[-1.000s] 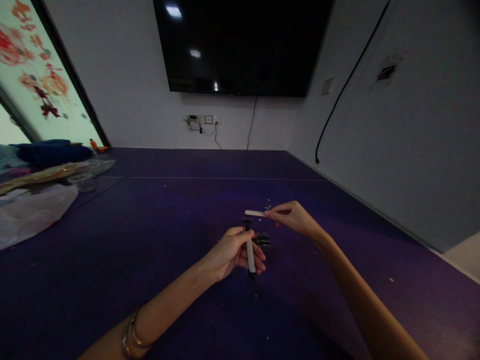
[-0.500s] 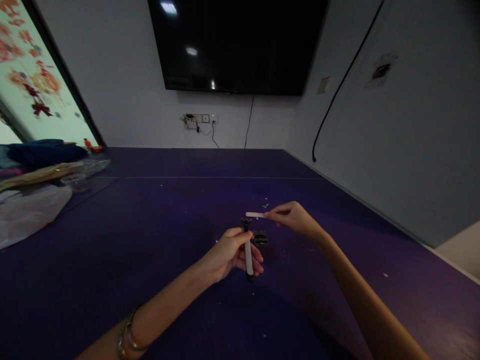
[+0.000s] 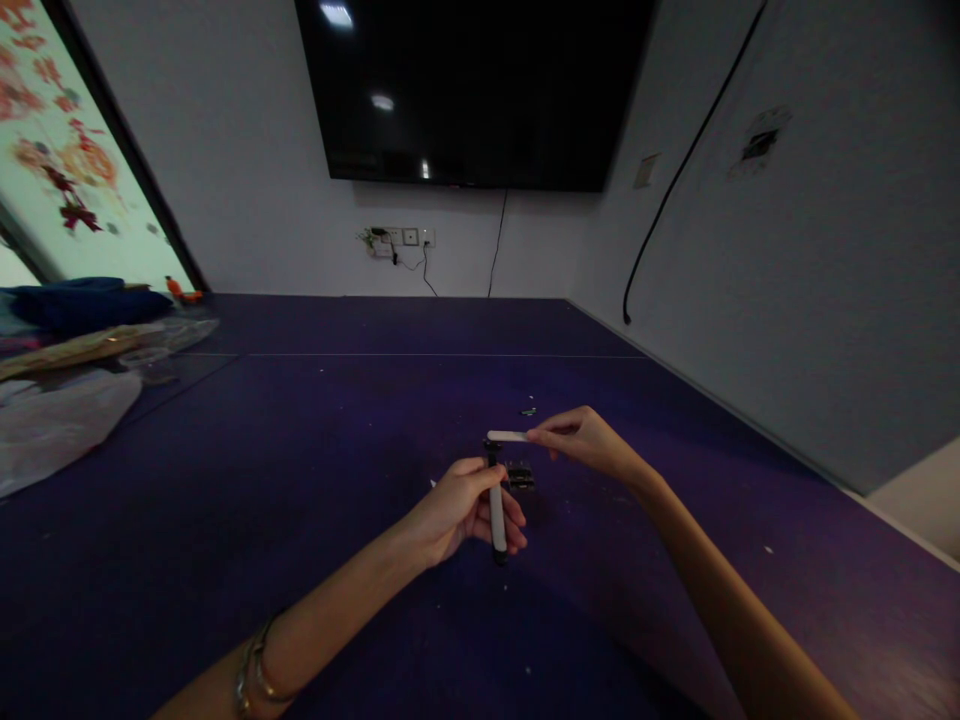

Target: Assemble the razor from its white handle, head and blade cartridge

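Observation:
My left hand (image 3: pixel 459 508) is closed round a slim white handle with black ends (image 3: pixel 496 510), held upright over the dark purple table (image 3: pixel 300 480). My right hand (image 3: pixel 581 440) pinches one end of a small flat white piece (image 3: pixel 508 436), which hovers level just above the handle's black top end. A small dark boxy part (image 3: pixel 520 475) lies on the table between the two hands. A tiny metallic bit (image 3: pixel 529 411) rests a little farther back.
A large black screen (image 3: pixel 472 90) hangs on the far wall above wall sockets (image 3: pixel 401 238). Plastic sheeting, dark blue cloth and a long pale strip (image 3: pixel 82 350) are piled at the table's left side. A black cable (image 3: pixel 675 190) runs down the right wall.
My right hand has brought the white piece slightly down and left, closer to the handle's top. The left hand has barely moved.

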`<action>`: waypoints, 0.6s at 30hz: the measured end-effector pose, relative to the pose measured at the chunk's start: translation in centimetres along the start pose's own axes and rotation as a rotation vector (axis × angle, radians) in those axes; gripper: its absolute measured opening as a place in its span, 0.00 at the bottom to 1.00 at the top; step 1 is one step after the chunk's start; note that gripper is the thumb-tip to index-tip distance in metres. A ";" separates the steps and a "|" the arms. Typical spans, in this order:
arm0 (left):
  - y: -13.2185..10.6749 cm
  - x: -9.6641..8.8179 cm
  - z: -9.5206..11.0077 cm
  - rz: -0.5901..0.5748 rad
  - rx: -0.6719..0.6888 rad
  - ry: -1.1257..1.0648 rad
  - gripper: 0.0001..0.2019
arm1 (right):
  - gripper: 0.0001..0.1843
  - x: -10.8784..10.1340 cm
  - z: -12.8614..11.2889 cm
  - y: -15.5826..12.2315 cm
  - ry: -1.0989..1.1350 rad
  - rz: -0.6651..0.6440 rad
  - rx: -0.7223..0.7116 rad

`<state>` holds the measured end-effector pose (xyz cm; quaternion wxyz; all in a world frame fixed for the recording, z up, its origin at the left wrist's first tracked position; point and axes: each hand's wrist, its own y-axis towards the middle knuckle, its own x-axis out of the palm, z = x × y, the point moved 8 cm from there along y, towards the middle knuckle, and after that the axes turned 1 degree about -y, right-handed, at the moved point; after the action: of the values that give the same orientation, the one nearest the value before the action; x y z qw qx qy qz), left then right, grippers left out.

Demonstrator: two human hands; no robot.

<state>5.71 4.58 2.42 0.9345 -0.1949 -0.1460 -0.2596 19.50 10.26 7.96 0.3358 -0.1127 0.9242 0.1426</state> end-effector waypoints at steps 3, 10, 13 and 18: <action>0.0 0.1 -0.1 -0.002 -0.002 -0.003 0.05 | 0.20 -0.2 0.0 0.0 -0.010 0.030 0.005; 0.1 0.1 -0.3 -0.010 0.000 -0.005 0.07 | 0.20 0.2 -0.8 -0.1 -0.013 0.032 -0.030; 0.1 0.1 -0.3 -0.014 0.011 -0.005 0.09 | 0.20 0.2 -0.8 -0.1 -0.004 0.030 -0.037; 0.1 0.3 -0.5 -0.042 0.015 -0.004 0.08 | 0.21 0.1 -0.5 -0.1 -0.021 0.038 -0.015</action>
<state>6.07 4.37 2.07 0.9300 -0.1854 -0.1540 -0.2777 19.16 9.93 8.28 0.3421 -0.0965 0.9214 0.1571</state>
